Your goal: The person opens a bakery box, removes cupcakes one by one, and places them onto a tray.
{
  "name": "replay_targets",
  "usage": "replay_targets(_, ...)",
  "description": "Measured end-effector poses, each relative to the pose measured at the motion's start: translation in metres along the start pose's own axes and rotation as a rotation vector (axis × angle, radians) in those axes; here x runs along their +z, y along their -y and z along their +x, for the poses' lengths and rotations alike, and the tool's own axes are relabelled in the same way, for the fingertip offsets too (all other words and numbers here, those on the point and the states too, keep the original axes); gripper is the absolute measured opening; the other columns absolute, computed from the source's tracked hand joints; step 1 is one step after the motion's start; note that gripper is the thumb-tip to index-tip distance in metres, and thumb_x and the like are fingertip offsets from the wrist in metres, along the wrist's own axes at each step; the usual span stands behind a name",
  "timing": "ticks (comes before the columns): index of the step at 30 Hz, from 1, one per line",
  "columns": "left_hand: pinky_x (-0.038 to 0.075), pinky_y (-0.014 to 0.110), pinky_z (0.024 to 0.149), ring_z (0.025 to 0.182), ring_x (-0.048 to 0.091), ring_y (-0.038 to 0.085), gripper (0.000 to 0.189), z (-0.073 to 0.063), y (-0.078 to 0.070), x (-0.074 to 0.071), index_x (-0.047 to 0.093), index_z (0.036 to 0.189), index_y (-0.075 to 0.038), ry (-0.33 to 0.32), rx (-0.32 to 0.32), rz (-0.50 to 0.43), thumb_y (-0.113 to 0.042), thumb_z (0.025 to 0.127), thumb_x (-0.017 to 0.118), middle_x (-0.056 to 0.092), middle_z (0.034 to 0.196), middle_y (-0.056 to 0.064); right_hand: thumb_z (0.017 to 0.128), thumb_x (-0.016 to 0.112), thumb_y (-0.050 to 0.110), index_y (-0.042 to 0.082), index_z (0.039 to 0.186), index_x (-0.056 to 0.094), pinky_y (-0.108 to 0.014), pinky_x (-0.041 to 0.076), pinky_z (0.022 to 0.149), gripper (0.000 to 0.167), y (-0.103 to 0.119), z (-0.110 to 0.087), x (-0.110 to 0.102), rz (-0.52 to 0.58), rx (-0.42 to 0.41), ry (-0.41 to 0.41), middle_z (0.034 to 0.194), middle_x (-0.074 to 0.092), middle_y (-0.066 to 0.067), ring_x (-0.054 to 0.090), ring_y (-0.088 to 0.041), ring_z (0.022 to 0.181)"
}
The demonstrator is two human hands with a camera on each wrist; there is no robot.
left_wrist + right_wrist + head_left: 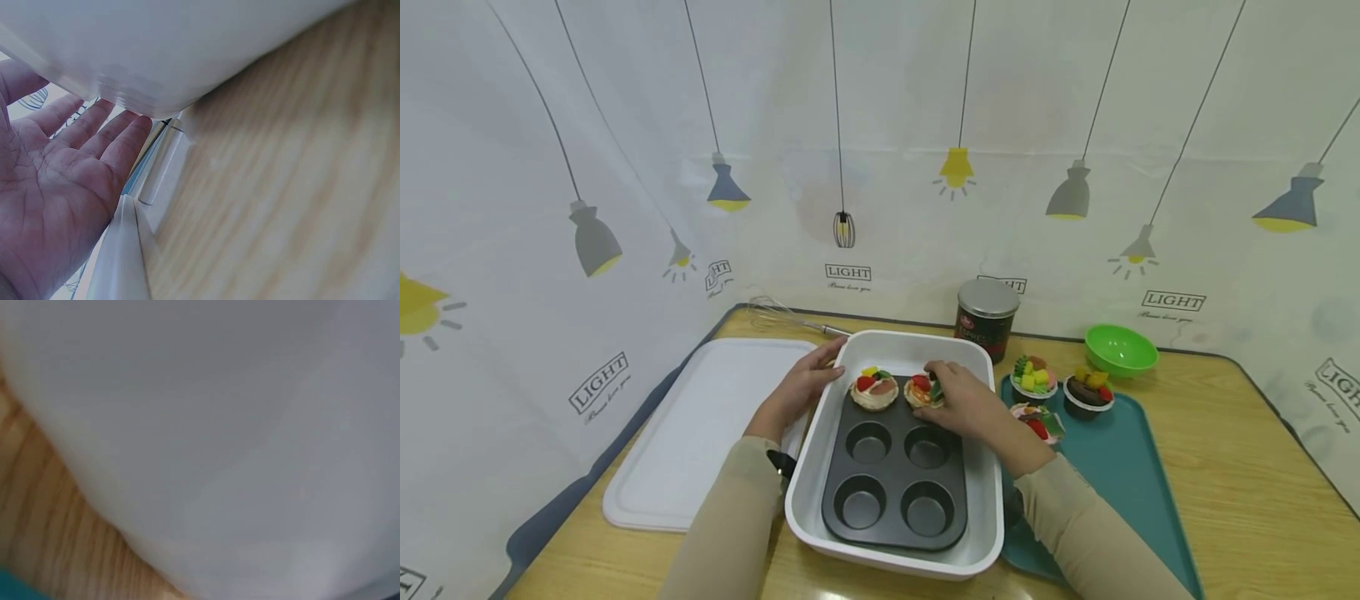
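A white rectangular tub (805, 500) holds a dark muffin tin (898, 492). In the tin's back left cup sits a fruit-topped cupcake (874, 392). At the back right cup, my right hand (966, 400) grips another cupcake (919, 390) with red and green topping. Whether it is fully seated is hidden by the fingers. My left hand (797, 387) rests against the tub's left side, thumb near the rim. In the left wrist view, that hand's fingers (103, 128) lie extended against the outer wall. The right wrist view shows mostly blurred white tub wall (219, 444).
On the right, a teal tray (1120, 475) bears several cupcakes (1087, 393). Behind it are a green bowl (1120, 350) and a dark tin can (987, 318) with a silver lid. A white board (700, 433) lies left. A whisk (797, 318) lies at the back.
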State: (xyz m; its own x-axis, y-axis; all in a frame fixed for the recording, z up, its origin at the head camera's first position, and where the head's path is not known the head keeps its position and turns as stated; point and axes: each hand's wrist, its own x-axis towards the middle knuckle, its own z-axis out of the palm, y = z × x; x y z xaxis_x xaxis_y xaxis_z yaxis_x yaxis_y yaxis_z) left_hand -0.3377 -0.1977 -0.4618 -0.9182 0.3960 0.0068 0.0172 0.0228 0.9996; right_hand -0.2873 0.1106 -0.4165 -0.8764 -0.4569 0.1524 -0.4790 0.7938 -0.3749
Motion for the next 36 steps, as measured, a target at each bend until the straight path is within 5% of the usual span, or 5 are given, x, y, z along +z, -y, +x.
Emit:
replay_targets(15, 0.035, 0.05, 0.114, 0.145, 0.036, 0.029, 0.064, 0.001, -0.002, 0.001, 0.028, 0.16, -0.022, 0.007, -0.005, -0.012, -0.018, 0.103, 0.057, 0.026, 0.164, 0.004, 0.085, 0.083, 0.03, 0.004, 0.139, 0.049, -0.048, 0.048, 0.1, 0.069, -0.001, -0.003, -0.003, 0.013, -0.054, -0.034, 0.133, 0.055, -0.018, 0.055, -0.032, 0.12)
replay_targets(23, 0.038, 0.05, 0.112, 0.144, 0.036, 0.029, 0.064, 0.001, -0.002, 0.002, 0.028, 0.16, -0.024, -0.022, -0.032, -0.001, -0.017, 0.103, 0.056, 0.027, 0.164, 0.002, 0.086, 0.081, 0.038, 0.002, 0.14, 0.049, -0.048, 0.05, 0.097, 0.072, 0.002, -0.001, -0.003, 0.053, -0.022, -0.059, 0.131, 0.056, -0.02, 0.058, -0.032, 0.116)
replay_targets(36, 0.041, 0.049, 0.11, 0.144, 0.038, 0.031, 0.065, -0.001, -0.005, 0.003, 0.026, 0.161, -0.022, -0.001, -0.023, -0.008, -0.017, 0.103, 0.055, 0.026, 0.164, 0.005, 0.082, 0.083, 0.04, 0.007, 0.139, 0.051, -0.049, 0.05, 0.1, 0.073, 0.013, -0.005, -0.033, 0.113, 0.016, -0.096, 0.135, 0.057, -0.014, 0.054, -0.03, 0.122)
